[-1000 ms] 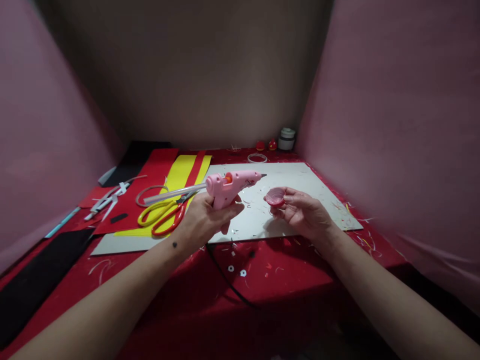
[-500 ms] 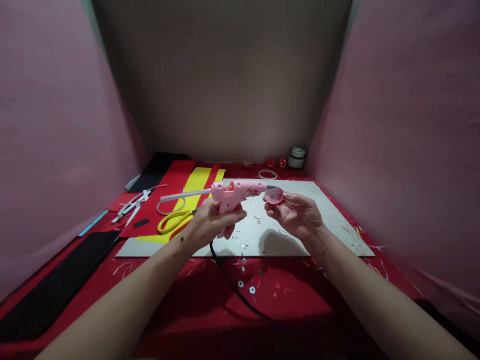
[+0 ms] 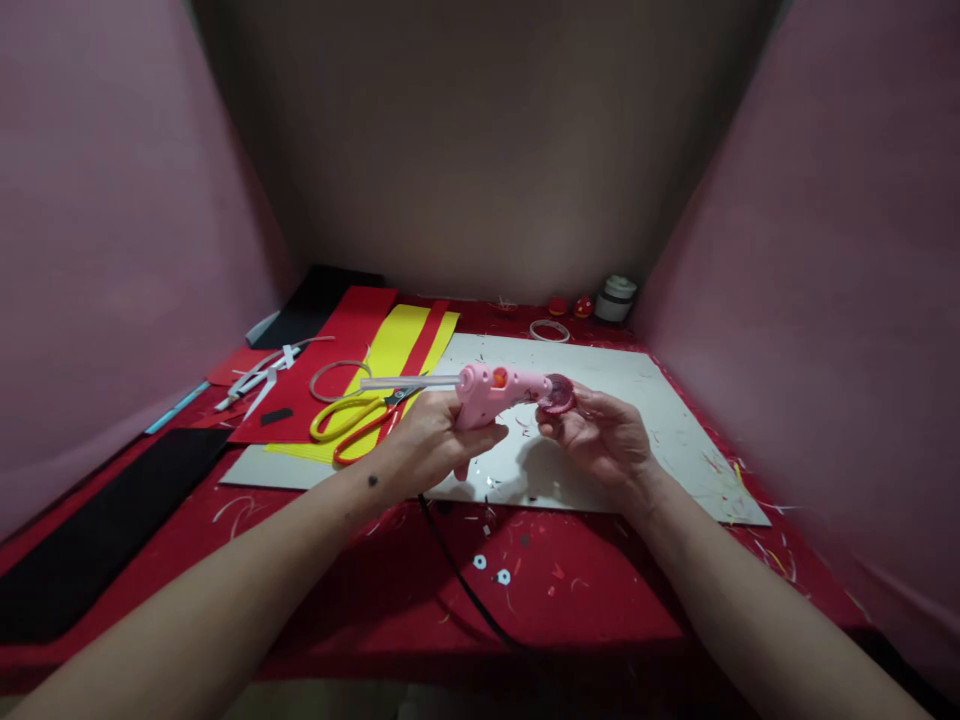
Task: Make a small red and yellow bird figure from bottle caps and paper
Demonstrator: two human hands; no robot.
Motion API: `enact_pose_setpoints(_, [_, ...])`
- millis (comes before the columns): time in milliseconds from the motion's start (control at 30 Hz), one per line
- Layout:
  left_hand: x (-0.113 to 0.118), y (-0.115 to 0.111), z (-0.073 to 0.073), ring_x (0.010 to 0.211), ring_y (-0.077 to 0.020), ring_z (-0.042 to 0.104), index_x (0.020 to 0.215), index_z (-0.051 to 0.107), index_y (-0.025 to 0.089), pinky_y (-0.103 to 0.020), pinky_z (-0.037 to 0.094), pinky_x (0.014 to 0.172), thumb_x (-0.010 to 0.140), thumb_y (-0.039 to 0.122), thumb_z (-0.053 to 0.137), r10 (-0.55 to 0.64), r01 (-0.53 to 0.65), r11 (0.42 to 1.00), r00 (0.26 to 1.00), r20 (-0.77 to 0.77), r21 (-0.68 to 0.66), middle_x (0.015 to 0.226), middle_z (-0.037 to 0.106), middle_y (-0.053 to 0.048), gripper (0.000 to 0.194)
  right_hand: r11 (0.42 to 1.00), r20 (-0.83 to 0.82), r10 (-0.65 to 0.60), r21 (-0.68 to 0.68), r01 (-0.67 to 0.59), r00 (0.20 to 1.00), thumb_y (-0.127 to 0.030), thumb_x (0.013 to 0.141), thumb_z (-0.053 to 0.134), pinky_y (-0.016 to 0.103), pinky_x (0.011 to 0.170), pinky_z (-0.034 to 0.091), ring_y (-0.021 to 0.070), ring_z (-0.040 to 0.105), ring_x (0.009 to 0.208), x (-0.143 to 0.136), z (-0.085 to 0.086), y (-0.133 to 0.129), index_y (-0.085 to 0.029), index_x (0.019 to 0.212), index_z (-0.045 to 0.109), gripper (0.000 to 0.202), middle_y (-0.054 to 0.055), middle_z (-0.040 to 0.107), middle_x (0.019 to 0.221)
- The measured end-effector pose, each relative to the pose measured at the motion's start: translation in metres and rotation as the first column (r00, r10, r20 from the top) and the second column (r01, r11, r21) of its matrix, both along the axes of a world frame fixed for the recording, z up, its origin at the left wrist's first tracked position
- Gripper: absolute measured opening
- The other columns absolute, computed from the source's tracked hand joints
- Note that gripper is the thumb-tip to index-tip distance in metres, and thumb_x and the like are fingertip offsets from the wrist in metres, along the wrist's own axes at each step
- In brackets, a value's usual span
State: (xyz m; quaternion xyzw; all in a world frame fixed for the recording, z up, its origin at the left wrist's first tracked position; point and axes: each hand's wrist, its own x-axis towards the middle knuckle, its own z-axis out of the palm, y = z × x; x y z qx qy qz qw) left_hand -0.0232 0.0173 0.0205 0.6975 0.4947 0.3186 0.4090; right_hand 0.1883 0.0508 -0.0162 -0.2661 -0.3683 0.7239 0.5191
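My left hand (image 3: 435,435) is closed around the grip of a pink hot glue gun (image 3: 484,395), whose clear glue stick (image 3: 405,383) juts out of the back to the left. Between the fingers of my right hand (image 3: 600,430) is a small round dark-red cup-like piece (image 3: 556,395), its hollow side turned toward the gun. The nozzle reaches to the hollow; whether the tip touches it I cannot tell. Both hands are above a white board (image 3: 652,430). From under the gun a black cord (image 3: 457,570) runs down toward me.
Yellow-and-red-handled scissors (image 3: 352,420) lie on red and yellow sheets (image 3: 397,350) at left, beside white strips (image 3: 262,380). Black sheets (image 3: 112,530) lie further left. Two small red pieces (image 3: 570,306) and a lidded jar (image 3: 615,298) stand at the back. Scraps litter the red cloth (image 3: 585,590).
The view has shifted slightly. The glue gun's nozzle has gone further into the hollow of the round piece, which has tilted more toward the gun. Both hands keep their holds.
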Motion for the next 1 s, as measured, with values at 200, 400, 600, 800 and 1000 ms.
enact_pose_setpoints(200, [0.000,0.001,-0.002,0.041,-0.0084,0.049,0.079,0.063,0.014,-0.020,0.040,0.043,0.079,0.029,0.062,-0.018,0.019,0.999,0.999,-0.028,0.034,0.048,0.052,0.005,0.015,1.000,0.025,-0.011,-0.007,0.011,1.000,-0.027,0.064,0.069,0.032,0.059,0.045,0.0188,0.058,0.069,0.002,-0.004,0.000,-0.018,0.088,0.071,0.026,0.006,0.067,0.083])
enact_pose_setpoints(400, [0.002,0.001,-0.009,0.041,-0.0078,0.047,0.069,0.061,0.015,-0.020,0.036,0.043,0.079,0.032,0.061,-0.007,0.011,0.999,0.995,-0.099,0.036,0.045,0.052,0.005,0.020,1.000,0.009,-0.015,-0.018,0.015,1.000,-0.028,0.065,0.066,0.031,0.057,0.042,0.0184,0.056,0.069,0.005,-0.006,0.002,-0.018,0.089,0.073,0.026,0.006,0.068,0.084])
enact_pose_setpoints(600, [0.005,0.000,-0.008,0.044,-0.0107,0.049,0.086,0.067,0.013,-0.024,0.039,0.046,0.078,0.031,0.060,0.031,-0.029,0.999,0.995,-0.098,0.026,0.047,0.053,0.004,0.021,1.000,0.005,-0.016,-0.009,0.016,1.000,-0.026,0.066,0.066,0.032,0.059,0.041,0.0183,0.055,0.070,0.005,-0.005,0.000,-0.018,0.087,0.074,0.024,0.006,0.066,0.083])
enact_pose_setpoints(800, [0.008,-0.001,-0.009,0.046,-0.0092,0.048,0.080,0.065,0.014,-0.024,0.037,0.047,0.077,0.027,0.059,-0.001,0.014,0.995,0.990,-0.138,0.094,0.052,0.052,0.004,0.015,1.000,0.013,-0.007,-0.006,0.007,1.000,-0.027,0.065,0.067,0.032,0.061,0.040,0.0183,0.053,0.072,0.006,-0.006,0.000,-0.018,0.087,0.074,0.025,0.006,0.066,0.084])
enact_pose_setpoints(1000, [0.008,-0.002,-0.013,0.045,-0.0088,0.047,0.070,0.058,0.016,-0.023,0.036,0.045,0.077,0.026,0.059,0.010,0.000,0.997,0.993,-0.120,0.080,0.048,0.050,0.005,0.013,1.000,-0.017,0.000,-0.010,0.000,1.000,-0.025,0.065,0.069,0.032,0.062,0.039,0.0187,0.054,0.072,0.007,-0.008,0.001,-0.016,0.087,0.075,0.025,0.006,0.065,0.082])
